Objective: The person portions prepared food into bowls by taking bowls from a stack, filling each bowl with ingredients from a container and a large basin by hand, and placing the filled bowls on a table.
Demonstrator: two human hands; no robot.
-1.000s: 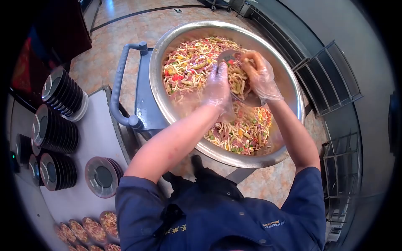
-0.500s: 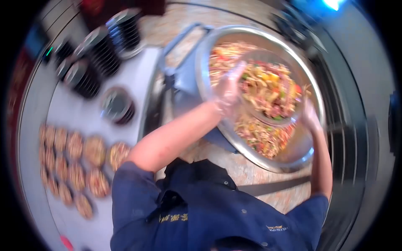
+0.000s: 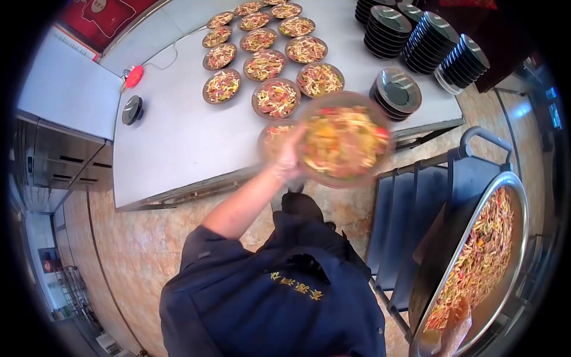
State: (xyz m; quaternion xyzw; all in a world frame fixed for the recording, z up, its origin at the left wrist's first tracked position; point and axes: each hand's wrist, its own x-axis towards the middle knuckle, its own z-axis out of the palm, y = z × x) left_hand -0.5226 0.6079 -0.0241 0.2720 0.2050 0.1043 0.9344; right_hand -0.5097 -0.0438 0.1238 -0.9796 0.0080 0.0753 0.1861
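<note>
My left hand (image 3: 289,153), in a clear glove, grips the left rim of a filled plate (image 3: 345,140), which is blurred by motion near the table's front edge. Noodle-like strips with red, yellow and green pieces heap up on that plate. At the lower right my right hand (image 3: 457,324), also gloved, reaches into the large metal basin (image 3: 518,196) and touches the food mix (image 3: 485,262). Its fingertips are partly hidden in the mix, and whether they hold any is unclear.
Rows of filled plates (image 3: 263,65) stand on the white table (image 3: 166,143). Stacks of dark empty dishes (image 3: 386,27) are at its back right, a shorter stack (image 3: 397,90) nearer. One small dark dish (image 3: 132,110) and a red object (image 3: 134,77) lie left. A blue-grey cart (image 3: 470,178) adjoins the basin.
The view has swung left from the basin to the table. The filled plate has moved from over the basin towards the table in my left hand; my right hand has left the plate.
</note>
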